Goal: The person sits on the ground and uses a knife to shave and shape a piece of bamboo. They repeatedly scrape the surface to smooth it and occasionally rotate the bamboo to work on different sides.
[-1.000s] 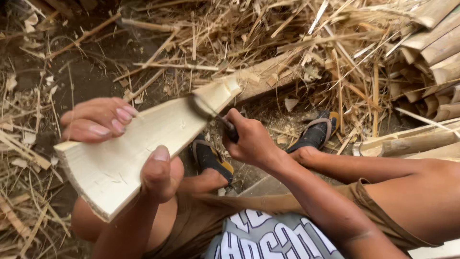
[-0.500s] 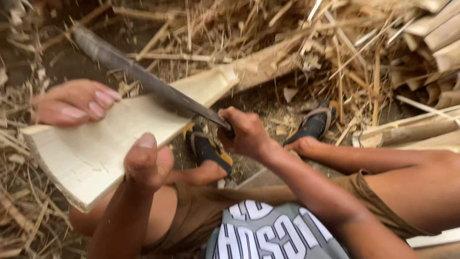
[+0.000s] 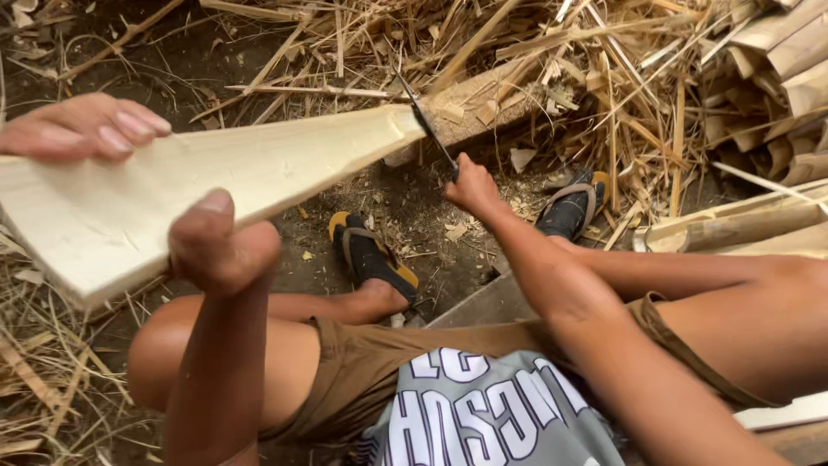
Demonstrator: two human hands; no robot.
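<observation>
Head view looks down on the pale wooden slab I hold across my lap, its broad end by my left knee and its narrow end resting toward a log on the ground. My left hand pinches the broad end, fingers curled over the far edge and thumb pressed on the near one. My right hand is closed around the handle of a long knife, whose blade stands edge-on against the slab's narrow tip.

As I judge it, the face of the slab is already shaved clean and flat, while the tip looks rougher where the blade sits, so trimming there seems to be what is left.

Both long edges of the slab are free, with bare dirt ground open beneath it. My sandalled feet sit just under the blade's line, the other sandal off to the right. Straw and split cane litter crowds the far side, and stacked pale cane pieces lie at the right, so room for the blade lies mostly toward me.
</observation>
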